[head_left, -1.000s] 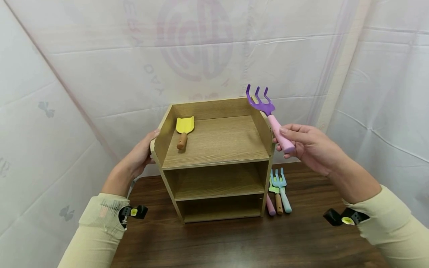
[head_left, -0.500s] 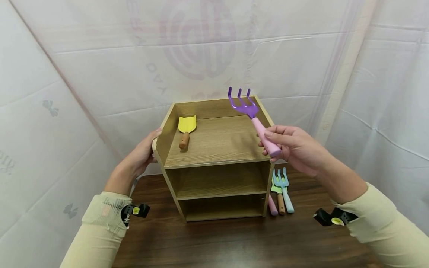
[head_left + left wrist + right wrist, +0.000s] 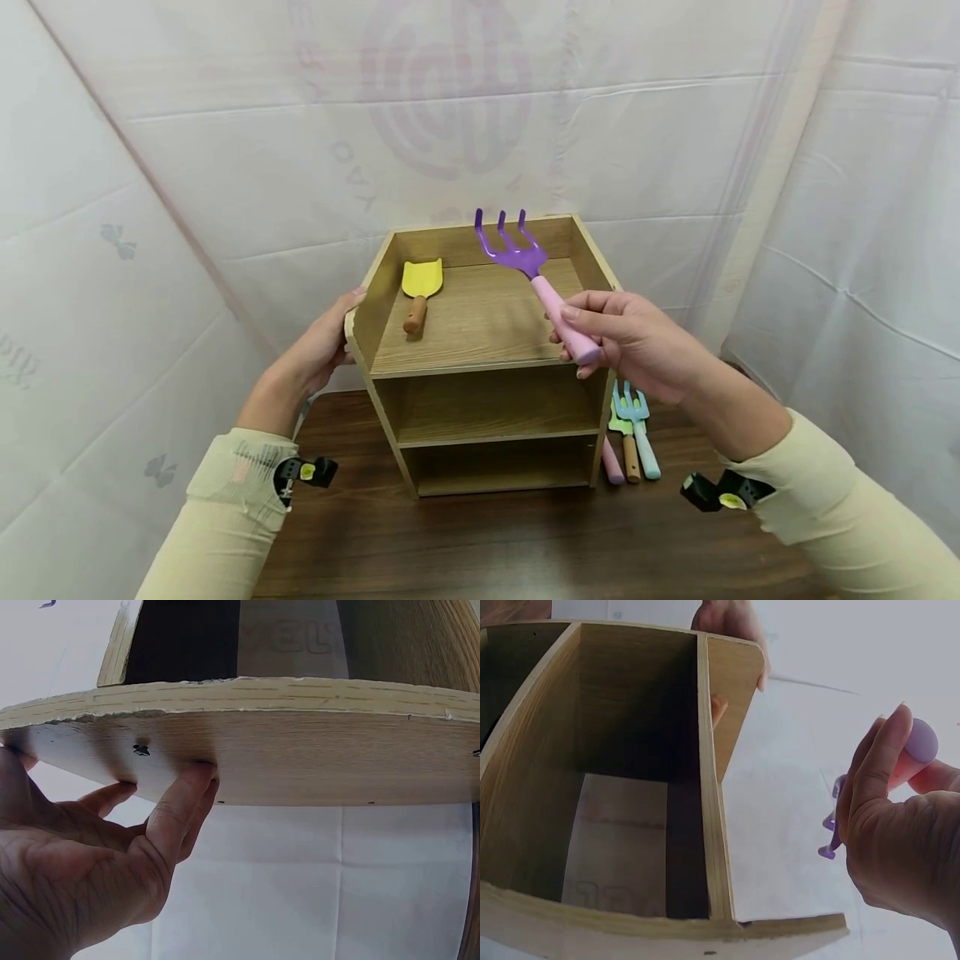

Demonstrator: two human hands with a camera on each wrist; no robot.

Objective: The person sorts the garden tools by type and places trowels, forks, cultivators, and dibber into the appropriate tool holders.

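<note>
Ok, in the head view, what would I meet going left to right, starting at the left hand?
Left hand → yellow scoop → purple-headed rake → light blue fork. The right hand overlaps the rake and spans the fork's place, so it's left out.

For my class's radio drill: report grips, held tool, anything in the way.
Left grip against tan wooden shelf unit. Right grip holding pink-handled purple three-pronged rake above top tier. Yellow, wooden-handled scoop lies top left, seemingly no obstruction.
</note>
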